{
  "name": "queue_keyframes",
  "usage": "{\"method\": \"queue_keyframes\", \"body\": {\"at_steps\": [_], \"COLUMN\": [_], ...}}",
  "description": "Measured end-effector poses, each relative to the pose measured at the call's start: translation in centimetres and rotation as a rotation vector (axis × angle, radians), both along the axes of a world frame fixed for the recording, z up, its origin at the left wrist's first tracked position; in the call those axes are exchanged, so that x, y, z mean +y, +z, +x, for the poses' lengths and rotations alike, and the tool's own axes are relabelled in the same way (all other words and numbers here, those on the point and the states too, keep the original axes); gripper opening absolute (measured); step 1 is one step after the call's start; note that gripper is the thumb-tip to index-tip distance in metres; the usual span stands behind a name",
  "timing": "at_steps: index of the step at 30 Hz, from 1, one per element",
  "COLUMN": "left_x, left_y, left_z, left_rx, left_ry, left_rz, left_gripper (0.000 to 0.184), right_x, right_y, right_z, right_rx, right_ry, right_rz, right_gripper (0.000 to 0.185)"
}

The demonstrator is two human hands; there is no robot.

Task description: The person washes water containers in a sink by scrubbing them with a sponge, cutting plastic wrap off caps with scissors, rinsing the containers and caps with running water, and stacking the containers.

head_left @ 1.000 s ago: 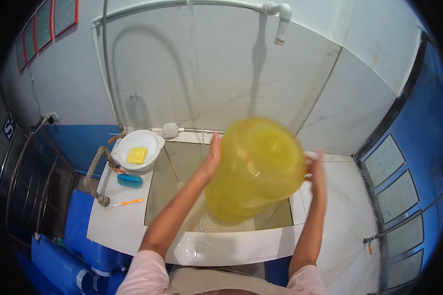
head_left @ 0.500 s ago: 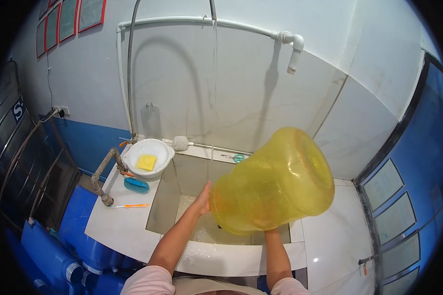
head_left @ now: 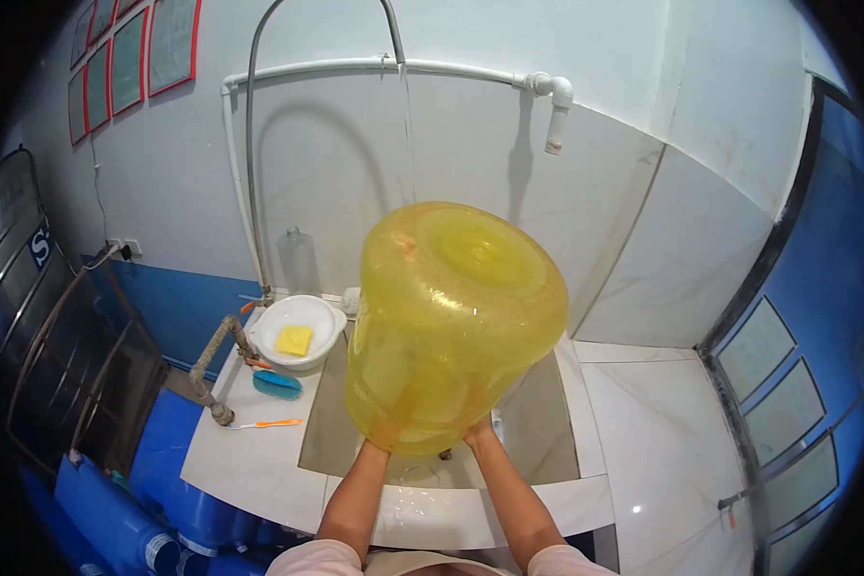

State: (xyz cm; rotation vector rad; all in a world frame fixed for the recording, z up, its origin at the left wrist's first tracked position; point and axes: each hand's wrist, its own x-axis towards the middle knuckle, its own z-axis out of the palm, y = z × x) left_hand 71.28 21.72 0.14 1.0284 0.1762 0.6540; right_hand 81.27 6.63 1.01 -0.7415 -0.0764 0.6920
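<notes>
Yellow jug [head_left: 456, 326] tilts base-up, rising above and beyond the left hand [head_left: 382, 440] and right hand [head_left: 480, 429], which support its lower end from either side, with the sink [head_left: 542, 432] below them. Tinted plastic masks the fingers, so I cannot tell their grip. Such bulk probably handles best with even, well-spread support.

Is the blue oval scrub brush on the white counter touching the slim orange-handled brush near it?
Apart. The head view shows a strip of bare white counter between the blue oval scrub brush and the slim orange-handled brush.
</notes>
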Motion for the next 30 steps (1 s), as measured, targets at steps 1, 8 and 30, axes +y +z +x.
{"method": "queue_keyframes", "body": {"at_steps": [1, 8, 30], "left_x": [0.8, 3.7, 2.9], "left_y": [0.2, 1.6, 1.2], "left_z": [-0.2, -0.9, -1.9], "left_rx": [0.015, 0.1, 0.237], "left_ry": [0.013, 0.077, 0.102], "left_rz": [-0.069, -0.224, -0.285], "left_gripper": [0.042, 0.042, 0.041], "right_x": [1.0, 5.2, 15.5], "right_y": [0.4, 4.4, 10.0], "right_z": [-0.1, -1.5, 12.4], "right_rx": [-0.007, -0.102, -0.501], "right_ry": [0.08, 0.094, 0.572], "right_rz": [0.069, -0.005, -0.633], "right_gripper": [0.044, 0.048, 0.026]}}
